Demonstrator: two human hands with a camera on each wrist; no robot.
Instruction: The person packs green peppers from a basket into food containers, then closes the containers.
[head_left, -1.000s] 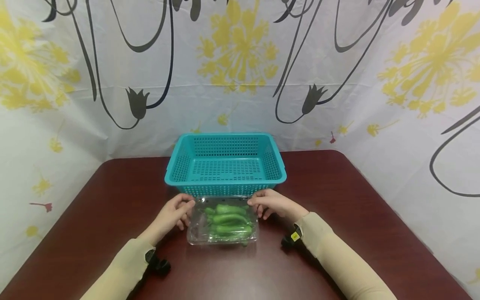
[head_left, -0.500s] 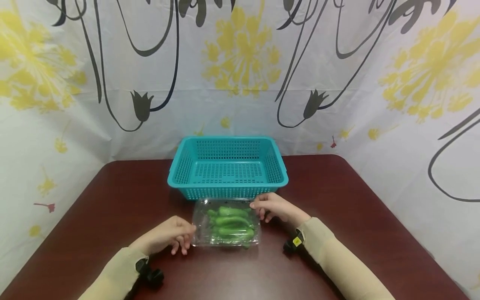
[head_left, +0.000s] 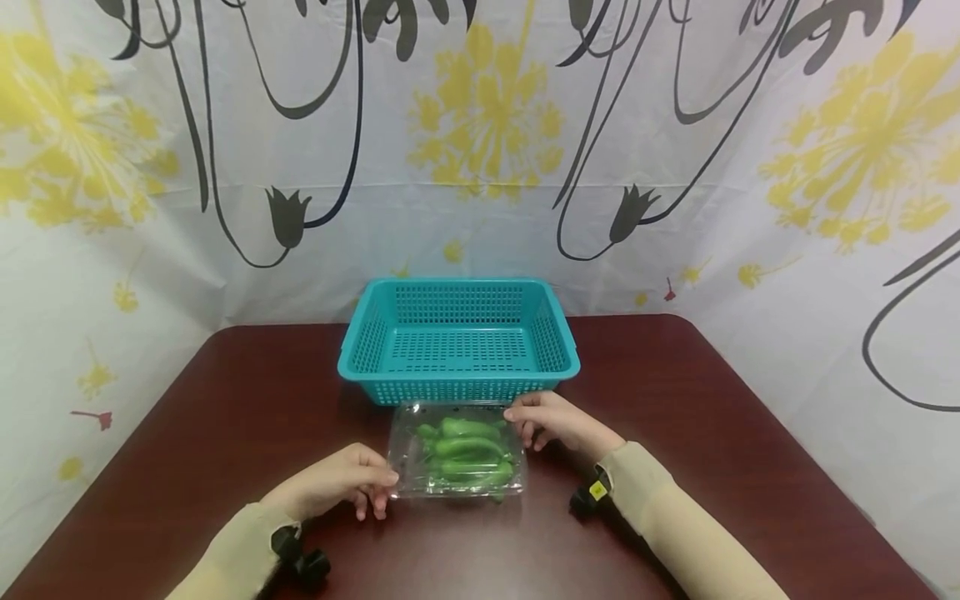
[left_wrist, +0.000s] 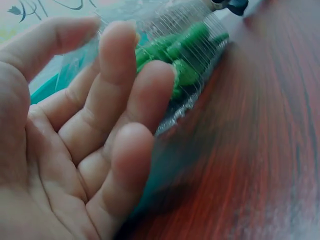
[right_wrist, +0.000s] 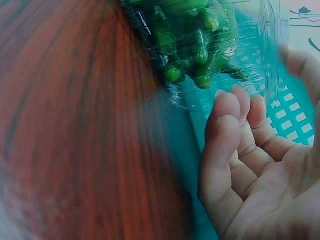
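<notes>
A clear plastic box [head_left: 408, 446] with several long green vegetables, pepper-like in shape [head_left: 472, 450], lies in front of the teal basket in the head view. At its near left corner, my left hand [head_left: 337, 482] pinches the edge between thumb and forefinger, the other fingers loosely bent below. My right hand [head_left: 558, 421] pinches the far right corner, thumb on the rim. In the right wrist view, the box's rim [right_wrist: 272, 55] runs between the thumb and the bent fingers. The left wrist view shows the vegetables [left_wrist: 185, 50] beyond the fingertips.
A teal perforated basket [head_left: 457, 375] stands at the back of the dark red-brown table [head_left: 637, 367], close behind the box. Behind the table hangs a white flower-patterned cloth [head_left: 480, 225]. Dark wrist cameras [head_left: 303, 558] sit at both cuffs.
My left hand has let go of the box's far left corner, moved toward me and taken hold of the near left corner. The right hand stays at its corner. The head view has shifted slightly.
</notes>
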